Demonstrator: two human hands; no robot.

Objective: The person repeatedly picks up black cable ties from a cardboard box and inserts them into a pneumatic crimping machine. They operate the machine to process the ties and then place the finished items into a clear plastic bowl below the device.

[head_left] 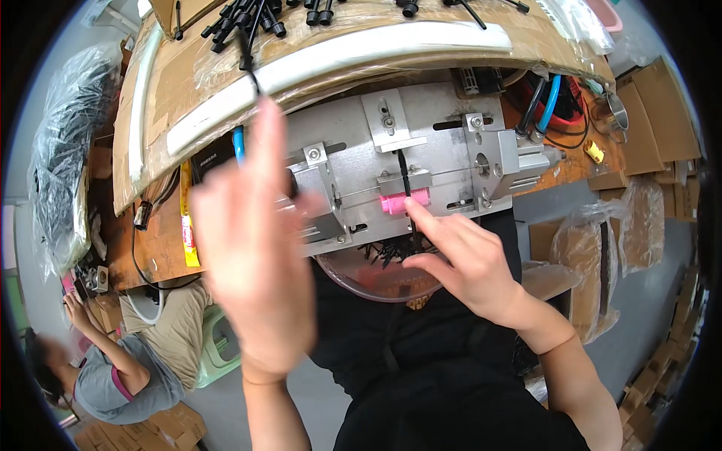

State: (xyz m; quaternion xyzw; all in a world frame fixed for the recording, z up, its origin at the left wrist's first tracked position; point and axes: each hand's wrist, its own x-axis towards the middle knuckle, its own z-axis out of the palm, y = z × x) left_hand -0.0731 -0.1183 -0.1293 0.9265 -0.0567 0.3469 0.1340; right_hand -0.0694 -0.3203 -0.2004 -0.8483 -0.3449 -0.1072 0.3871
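Observation:
A slim black rod [405,174] with a thicker upper part lies lengthwise across the metal fixture [444,156], over a pink block [392,204]. My right hand [470,263] has its index fingertip on this rod at the block, the thumb lower down by the rod's near end. My left hand [252,248] is raised on the left and smeared by motion. Another black rod [247,62], also blurred, sticks out beyond its fingertips and appears pinched there. Below the fixture, a clear bowl [346,282] holds several black rods [387,252].
Several black rods [244,19] lie on the cardboard-covered shelf [331,56] with white foam edging. Metal cylinder [526,169] and blue hoses [551,101] flank the fixture's right. A yellow packet [188,229] rests at left. Another person [124,368] sits at lower left.

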